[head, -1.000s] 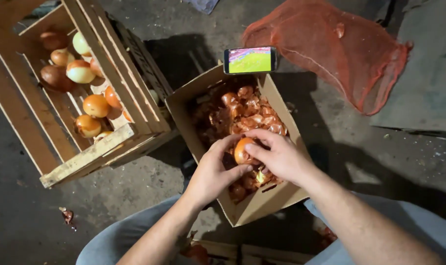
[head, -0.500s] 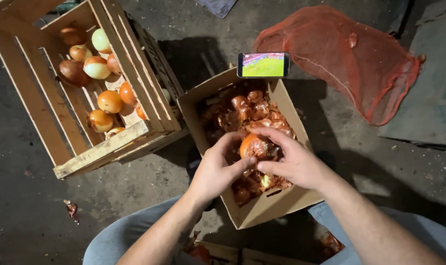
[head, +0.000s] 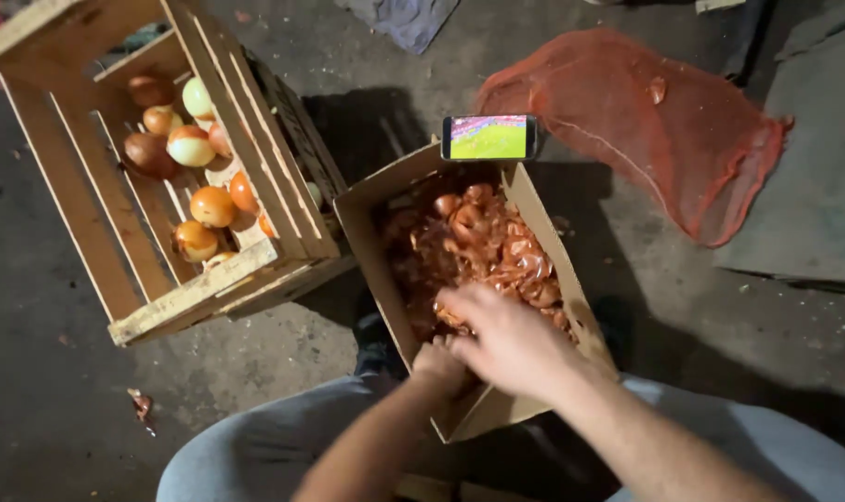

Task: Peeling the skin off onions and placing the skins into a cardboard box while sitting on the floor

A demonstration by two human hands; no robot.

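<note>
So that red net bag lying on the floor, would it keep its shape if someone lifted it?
Probably not. The red net bag lies flat and crumpled on the floor, so it looks floppy and would likely droop. The floor shows through its open mesh and it seems nearly empty, so it is probably very light. It should not roll.

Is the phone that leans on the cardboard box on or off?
On. The phone at the far rim of the cardboard box has a lit screen, mostly bright green with a pink strip along the top.

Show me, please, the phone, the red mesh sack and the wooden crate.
phone (head: pixel 489 137), head view, middle of its lit screen.
red mesh sack (head: pixel 646 121), head view, its netting.
wooden crate (head: pixel 195 293), head view, near end slat.
</note>
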